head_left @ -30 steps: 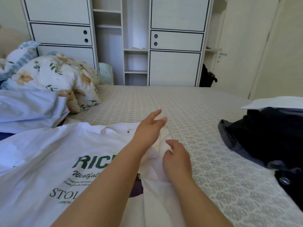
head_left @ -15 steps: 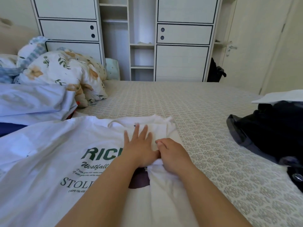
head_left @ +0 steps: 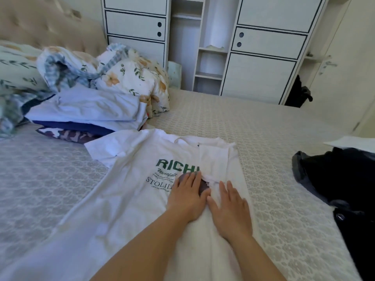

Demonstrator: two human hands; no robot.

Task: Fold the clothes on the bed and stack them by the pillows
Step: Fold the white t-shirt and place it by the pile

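White T-shirt [head_left: 129, 199]: spread flat on the bed [head_left: 253, 138], green lettering facing up, right-hand side folded in over the front. Left hand [head_left: 187, 196]: fingers straight, palm flat on the print, grasping nothing. Right hand [head_left: 230, 209]: just beside the left hand, fingers extended, flat on the folded-in panel, grasping nothing. Folded stack [head_left: 87, 112]: beyond and left of the left hand, near the floral pillows [head_left: 129, 78]. Dark garments [head_left: 341, 179]: well to the right of the right hand. Wardrobe [head_left: 259, 63]: beyond the bed.
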